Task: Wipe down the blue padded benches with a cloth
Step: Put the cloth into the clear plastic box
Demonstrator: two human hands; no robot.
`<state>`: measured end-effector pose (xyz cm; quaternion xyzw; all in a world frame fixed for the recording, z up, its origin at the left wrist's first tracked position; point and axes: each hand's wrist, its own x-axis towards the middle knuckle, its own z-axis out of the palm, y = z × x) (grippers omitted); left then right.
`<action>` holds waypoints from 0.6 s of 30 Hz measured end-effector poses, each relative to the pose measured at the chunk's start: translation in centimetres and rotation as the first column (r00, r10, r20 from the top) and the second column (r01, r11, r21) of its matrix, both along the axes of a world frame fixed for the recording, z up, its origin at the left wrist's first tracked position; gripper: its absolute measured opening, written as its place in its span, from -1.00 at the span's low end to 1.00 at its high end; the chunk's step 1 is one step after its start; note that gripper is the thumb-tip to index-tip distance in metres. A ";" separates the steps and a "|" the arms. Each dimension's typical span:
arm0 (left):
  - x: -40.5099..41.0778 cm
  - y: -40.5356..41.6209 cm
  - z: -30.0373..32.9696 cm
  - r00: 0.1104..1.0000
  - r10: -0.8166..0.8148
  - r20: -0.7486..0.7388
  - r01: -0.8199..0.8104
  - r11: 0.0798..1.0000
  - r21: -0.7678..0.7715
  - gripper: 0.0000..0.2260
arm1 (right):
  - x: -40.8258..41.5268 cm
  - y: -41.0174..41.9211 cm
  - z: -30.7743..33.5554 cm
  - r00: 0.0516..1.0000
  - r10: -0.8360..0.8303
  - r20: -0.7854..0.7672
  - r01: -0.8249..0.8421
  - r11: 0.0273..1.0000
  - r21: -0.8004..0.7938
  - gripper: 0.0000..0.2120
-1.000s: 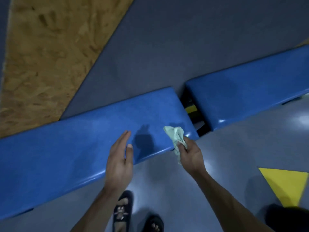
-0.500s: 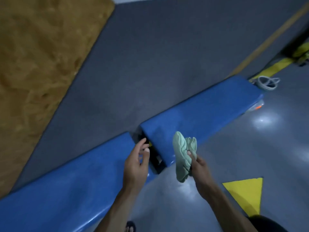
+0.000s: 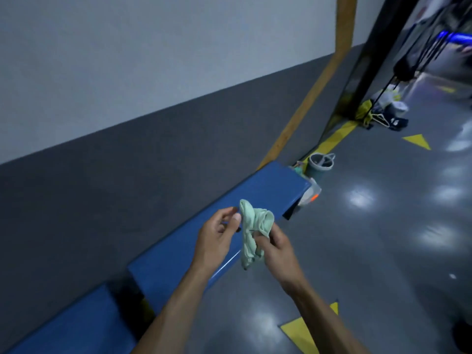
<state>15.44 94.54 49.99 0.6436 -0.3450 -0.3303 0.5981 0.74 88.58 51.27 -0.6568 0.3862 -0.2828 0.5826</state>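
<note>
A: Count, largest first?
B: Two blue benches: far bench (image 3: pixel 258 200) as landmark, near bench (image 3: pixel 76 325) end-on to it past a dark gap. One grey bucket (image 3: pixel 318 166) beyond its far end. Two hands. One pale green cloth (image 3: pixel 252 228).

A: Cloth relative to grip?
B: Held above the far bench's front edge. Right hand (image 3: pixel 277 249) curled round its lower half; bunched top stands above the fingers, a tail hangs below. Left hand (image 3: pixel 217 238) just beside, fingers loosely bent, fingertips near the cloth; contact unclear.

2 benches (image 3: pixel 258 200) along the wall (image 3: pixel 127 162); bucket (image 3: pixel 319 166) beyond them.
</note>
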 end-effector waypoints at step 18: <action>-4.7 -29.9 5.5 0.969 -0.059 -0.240 0.048 0.998 -0.051 -0.80 | -3.9 -30.8 5.0 0.917 -0.398 0.021 0.376 0.882 0.284 -0.70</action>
